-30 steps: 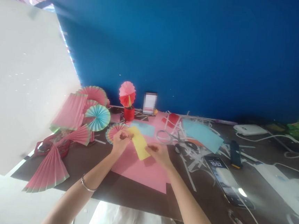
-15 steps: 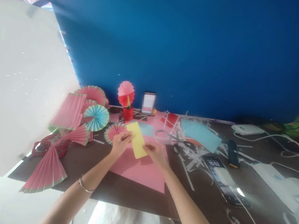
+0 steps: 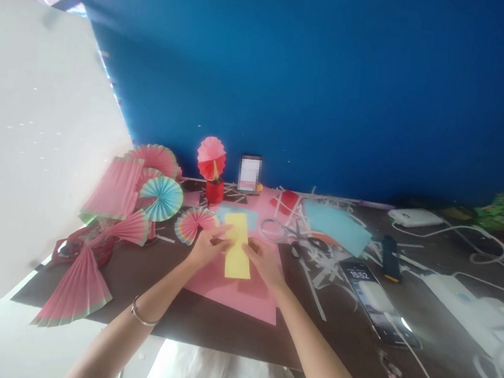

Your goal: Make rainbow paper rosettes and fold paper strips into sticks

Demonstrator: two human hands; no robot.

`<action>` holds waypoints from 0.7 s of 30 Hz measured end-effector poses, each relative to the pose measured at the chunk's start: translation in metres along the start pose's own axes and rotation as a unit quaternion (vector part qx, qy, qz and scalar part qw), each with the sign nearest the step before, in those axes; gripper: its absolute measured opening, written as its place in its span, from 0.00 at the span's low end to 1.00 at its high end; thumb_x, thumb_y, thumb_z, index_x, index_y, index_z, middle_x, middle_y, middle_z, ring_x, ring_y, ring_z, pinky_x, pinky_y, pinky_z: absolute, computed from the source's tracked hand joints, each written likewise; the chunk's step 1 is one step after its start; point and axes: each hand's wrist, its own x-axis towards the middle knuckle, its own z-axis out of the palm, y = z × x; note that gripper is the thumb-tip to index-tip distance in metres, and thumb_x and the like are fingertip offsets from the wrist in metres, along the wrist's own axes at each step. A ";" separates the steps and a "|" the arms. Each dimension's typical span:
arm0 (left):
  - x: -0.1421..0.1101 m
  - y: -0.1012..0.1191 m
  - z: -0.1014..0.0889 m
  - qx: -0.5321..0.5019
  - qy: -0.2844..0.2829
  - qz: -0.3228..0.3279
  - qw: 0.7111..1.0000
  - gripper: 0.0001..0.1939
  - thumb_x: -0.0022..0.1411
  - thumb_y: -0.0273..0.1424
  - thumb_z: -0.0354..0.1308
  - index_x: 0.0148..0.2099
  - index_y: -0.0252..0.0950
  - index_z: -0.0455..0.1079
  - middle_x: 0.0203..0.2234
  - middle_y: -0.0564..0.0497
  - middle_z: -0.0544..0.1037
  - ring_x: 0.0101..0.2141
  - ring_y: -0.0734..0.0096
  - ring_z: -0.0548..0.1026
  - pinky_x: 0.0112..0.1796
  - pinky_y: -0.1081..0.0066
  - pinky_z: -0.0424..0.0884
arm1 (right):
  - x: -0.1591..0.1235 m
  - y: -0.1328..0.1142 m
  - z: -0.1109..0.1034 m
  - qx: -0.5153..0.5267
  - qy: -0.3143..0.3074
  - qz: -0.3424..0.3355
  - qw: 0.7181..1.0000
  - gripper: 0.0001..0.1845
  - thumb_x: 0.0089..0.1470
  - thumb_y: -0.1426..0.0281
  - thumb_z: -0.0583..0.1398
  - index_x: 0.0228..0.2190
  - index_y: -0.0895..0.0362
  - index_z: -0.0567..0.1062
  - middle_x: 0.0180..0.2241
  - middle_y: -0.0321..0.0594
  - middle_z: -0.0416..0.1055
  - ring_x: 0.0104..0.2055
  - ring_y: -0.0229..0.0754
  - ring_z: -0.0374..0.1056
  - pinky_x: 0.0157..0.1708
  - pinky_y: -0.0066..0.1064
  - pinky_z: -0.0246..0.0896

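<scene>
A yellow strip of paper [image 3: 237,258] stands nearly upright in view, its long sides running away from me, above a pink sheet [image 3: 212,288]. The fingers of my left hand [image 3: 206,247] are closed on its left edge, with the fingertips lying over the face of the paper. On the opposite edge, my right hand [image 3: 263,259] pinches the strip between thumb and fingers. Behind the strip lies a light blue piece of paper [image 3: 249,219]. Close to my left hand is a small folded fan with a coloured rim [image 3: 189,225].
Pleated pink fans [image 3: 78,285] and a blue paper rosette [image 3: 163,198] fill the left side. A red pot [image 3: 214,191] holds a paper flower. Scissors [image 3: 298,234], white paper scraps [image 3: 324,266], a blue sheet [image 3: 339,227], a phone [image 3: 377,303] and a cutter [image 3: 391,257] lie rightward.
The yellow strip has turned from a slant to nearly straight and come slightly closer to me. My left hand has shifted a little down and right along its edge.
</scene>
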 end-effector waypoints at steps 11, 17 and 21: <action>-0.001 0.000 0.003 0.010 -0.098 0.002 0.995 0.35 0.44 0.30 0.67 0.56 0.39 0.63 0.55 0.43 0.65 0.33 0.64 0.78 0.35 0.69 0.76 | 0.002 0.005 -0.003 -0.063 0.080 -0.021 0.995 0.17 0.46 0.57 0.59 0.20 0.59 0.72 0.20 0.35 0.66 0.24 0.37 0.60 0.25 0.28 0.53; -0.003 0.000 0.005 -0.004 -0.131 -0.015 0.991 0.40 0.44 0.28 0.67 0.60 0.43 0.57 0.57 0.41 0.62 0.30 0.70 0.78 0.31 0.72 0.76 | 0.002 0.004 -0.001 -0.055 0.106 -0.022 0.993 0.17 0.45 0.57 0.59 0.20 0.59 0.72 0.20 0.36 0.67 0.24 0.37 0.60 0.25 0.28 0.54; -0.002 -0.004 0.004 -0.005 -0.148 -0.016 0.989 0.45 0.42 0.27 0.68 0.61 0.46 0.53 0.58 0.42 0.59 0.31 0.69 0.77 0.32 0.71 0.76 | 0.002 0.006 -0.001 -0.058 0.120 -0.021 0.991 0.17 0.45 0.56 0.59 0.21 0.59 0.74 0.22 0.37 0.70 0.25 0.39 0.63 0.26 0.29 0.56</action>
